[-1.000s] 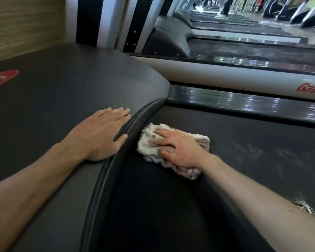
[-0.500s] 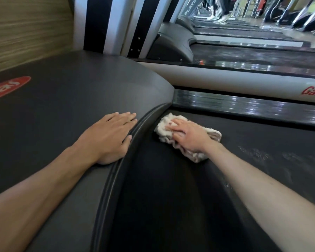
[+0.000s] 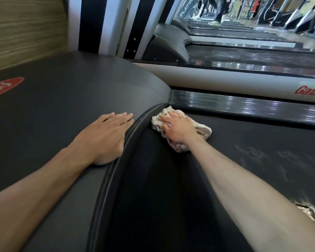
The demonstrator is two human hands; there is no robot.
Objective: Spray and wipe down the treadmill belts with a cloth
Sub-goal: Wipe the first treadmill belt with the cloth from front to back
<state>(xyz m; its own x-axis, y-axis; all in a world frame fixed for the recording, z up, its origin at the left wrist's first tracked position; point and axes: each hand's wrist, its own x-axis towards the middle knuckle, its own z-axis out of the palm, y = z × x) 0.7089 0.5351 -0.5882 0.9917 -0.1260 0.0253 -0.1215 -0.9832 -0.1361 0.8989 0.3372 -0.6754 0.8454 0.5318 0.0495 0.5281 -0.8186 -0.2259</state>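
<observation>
Wiping is the step in hand — the right hand (image 3: 178,127) presses flat, fingers straight, on the cloth (image 3: 204,129) at the belt's (image 3: 171,188) top corner, the left hand (image 3: 105,135) braces spread on the motor cover (image 3: 62,110) — next, I'd judge, a sweep toward the wet streaks (image 3: 258,153).

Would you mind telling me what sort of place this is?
Most likely a gym: a row of treadmills runs off to the right, a person's legs stride on one, and more exercise machines stand behind.
</observation>
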